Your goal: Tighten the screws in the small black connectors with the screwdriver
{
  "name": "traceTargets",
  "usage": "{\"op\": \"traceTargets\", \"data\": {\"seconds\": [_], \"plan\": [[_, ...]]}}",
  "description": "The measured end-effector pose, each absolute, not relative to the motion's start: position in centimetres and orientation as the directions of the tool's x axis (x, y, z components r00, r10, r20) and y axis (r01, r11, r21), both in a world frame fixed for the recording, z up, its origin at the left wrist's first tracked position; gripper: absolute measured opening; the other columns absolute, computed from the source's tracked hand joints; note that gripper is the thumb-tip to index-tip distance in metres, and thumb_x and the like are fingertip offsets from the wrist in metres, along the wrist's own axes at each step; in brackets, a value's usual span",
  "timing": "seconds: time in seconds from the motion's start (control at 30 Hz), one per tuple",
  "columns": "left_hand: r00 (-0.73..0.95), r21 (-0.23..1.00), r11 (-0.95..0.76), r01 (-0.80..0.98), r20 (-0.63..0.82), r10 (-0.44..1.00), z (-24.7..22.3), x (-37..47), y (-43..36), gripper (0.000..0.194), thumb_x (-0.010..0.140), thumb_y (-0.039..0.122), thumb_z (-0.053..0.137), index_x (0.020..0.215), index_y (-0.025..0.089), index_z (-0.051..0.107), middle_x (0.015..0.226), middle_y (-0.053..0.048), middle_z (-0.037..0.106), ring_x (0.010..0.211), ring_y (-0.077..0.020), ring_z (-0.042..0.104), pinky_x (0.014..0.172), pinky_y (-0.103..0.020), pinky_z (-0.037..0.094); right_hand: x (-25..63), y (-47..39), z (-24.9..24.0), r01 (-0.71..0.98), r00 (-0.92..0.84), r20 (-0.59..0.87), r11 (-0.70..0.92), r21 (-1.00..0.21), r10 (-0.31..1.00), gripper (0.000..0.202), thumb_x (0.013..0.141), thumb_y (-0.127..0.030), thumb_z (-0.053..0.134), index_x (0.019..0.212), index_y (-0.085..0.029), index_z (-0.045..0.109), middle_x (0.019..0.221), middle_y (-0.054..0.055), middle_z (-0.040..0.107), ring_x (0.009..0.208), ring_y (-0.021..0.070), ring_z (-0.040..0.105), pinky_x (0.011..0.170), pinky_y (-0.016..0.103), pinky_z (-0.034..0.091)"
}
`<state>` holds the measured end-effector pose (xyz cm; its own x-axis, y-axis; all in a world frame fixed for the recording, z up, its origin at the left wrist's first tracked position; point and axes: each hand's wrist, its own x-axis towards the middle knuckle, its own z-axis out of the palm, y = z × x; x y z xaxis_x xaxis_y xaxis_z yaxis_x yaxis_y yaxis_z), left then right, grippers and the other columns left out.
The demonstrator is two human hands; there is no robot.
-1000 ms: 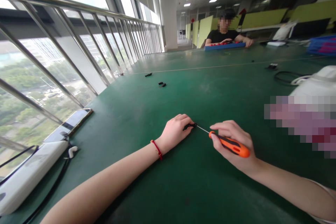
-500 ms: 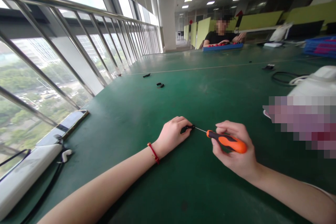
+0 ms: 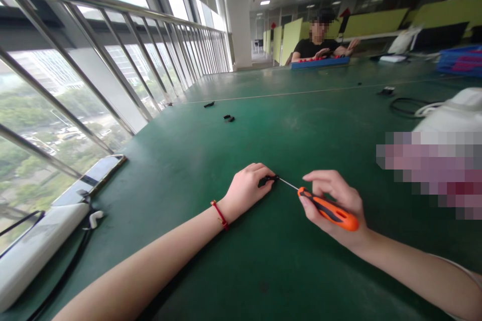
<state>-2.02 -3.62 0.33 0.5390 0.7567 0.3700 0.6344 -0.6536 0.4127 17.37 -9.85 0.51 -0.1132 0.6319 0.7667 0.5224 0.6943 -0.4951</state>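
Note:
Near the middle of the green table [image 3: 263, 135], my left hand [image 3: 248, 188] pinches a small black part [image 3: 266, 180] between thumb and fingers. A red bracelet [image 3: 220, 214] circles the left wrist. My right hand [image 3: 337, 205] holds an orange and black screwdriver [image 3: 333, 212] by its handle, with the index finger lifted off it. The thin shaft points left, and its tip meets the right end of the black part. Exactly how the tip sits in the part is too small to tell.
Small black pieces [image 3: 229, 118] lie farther back. A phone [image 3: 100, 173], a white power strip [image 3: 41, 253] and cables are at the left by the railing [image 3: 113, 60]. A white object [image 3: 455, 113] is at right. Across the table, a person [image 3: 320, 47] sits behind a blue tray [image 3: 320, 63].
The screwdriver handle has turned and tilted lower to the right in my right hand, and the index finger has lifted. My left hand stays nearly still. The person's hands across the table have moved.

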Motion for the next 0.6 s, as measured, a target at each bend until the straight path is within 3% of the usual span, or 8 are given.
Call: {"op": "traceTargets", "data": {"seconds": [0.07,0.17,0.23,0.3,0.43,0.6], "plan": [[0.539,0.412,-0.653,0.636,0.368,0.757,0.39,-1.99,-3.67,0.014,0.083,0.018,0.053,0.091,0.019,0.064,0.095,-0.003,0.066,0.089,-0.0167,0.06,0.079,-0.028,0.05,17.38,-9.97,0.63,0.539,-0.155,0.752,0.692,-0.479,0.641,0.019,0.077,-0.015,0.06,0.092,-0.023,0.054,0.052,-0.007,0.049,0.048,0.0116,0.052,0.056,0.028,0.048],[0.541,0.407,-0.653,0.639,0.366,0.757,0.45,-1.97,-3.73,0.014,0.082,0.017,0.053,0.091,0.019,0.064,0.094,-0.003,0.066,0.089,-0.0168,0.06,0.079,-0.028,0.05,17.3,-9.95,0.49,0.519,-0.046,0.788,0.689,-0.506,0.614,0.027,0.075,-0.014,0.062,0.099,-0.022,0.053,0.069,-0.001,0.057,0.064,0.0148,0.059,0.061,0.029,0.051],[0.542,0.405,-0.654,0.639,0.366,0.756,0.45,-1.98,-3.76,0.015,0.082,0.016,0.053,0.091,0.019,0.064,0.094,-0.003,0.066,0.09,-0.0167,0.06,0.079,-0.028,0.05,17.24,-9.87,0.37,0.48,0.015,0.802,0.7,-0.529,0.597,0.036,0.072,-0.016,0.064,0.106,-0.022,0.05,0.08,0.002,0.055,0.069,0.0156,0.058,0.063,0.03,0.052],[0.541,0.404,-0.654,0.639,0.368,0.756,0.42,-1.99,-3.76,0.015,0.082,0.016,0.053,0.092,0.02,0.064,0.095,-0.002,0.066,0.09,-0.0165,0.06,0.079,-0.028,0.05,17.24,-9.86,0.39,0.476,-0.018,0.793,0.703,-0.528,0.608,0.038,0.072,-0.017,0.064,0.107,-0.022,0.049,0.073,-0.001,0.051,0.062,0.0143,0.055,0.061,0.031,0.051],[0.545,0.402,-0.659,0.635,0.371,0.752,0.33,-2.05,-3.71,0.015,0.083,0.017,0.052,0.092,0.02,0.064,0.094,-0.002,0.066,0.089,-0.0164,0.059,0.079,-0.028,0.05,17.37,-10.07,0.52,0.554,-0.184,0.766,0.709,-0.436,0.615,0.015,0.077,-0.014,0.06,0.088,-0.023,0.055,0.058,-0.006,0.053,0.047,0.0099,0.051,0.064,0.032,0.047],[0.561,0.388,-0.67,0.633,0.367,0.742,0.23,-2.12,-3.6,0.015,0.084,0.018,0.052,0.093,0.019,0.063,0.096,-0.003,0.066,0.09,-0.0164,0.059,0.08,-0.028,0.05,17.42,-10.07,0.12,0.529,-0.008,0.785,0.669,-0.522,0.619,0.035,0.074,-0.017,0.063,0.106,-0.021,0.052,0.082,0.003,0.057,0.072,0.0164,0.06,0.067,0.032,0.051]]}}
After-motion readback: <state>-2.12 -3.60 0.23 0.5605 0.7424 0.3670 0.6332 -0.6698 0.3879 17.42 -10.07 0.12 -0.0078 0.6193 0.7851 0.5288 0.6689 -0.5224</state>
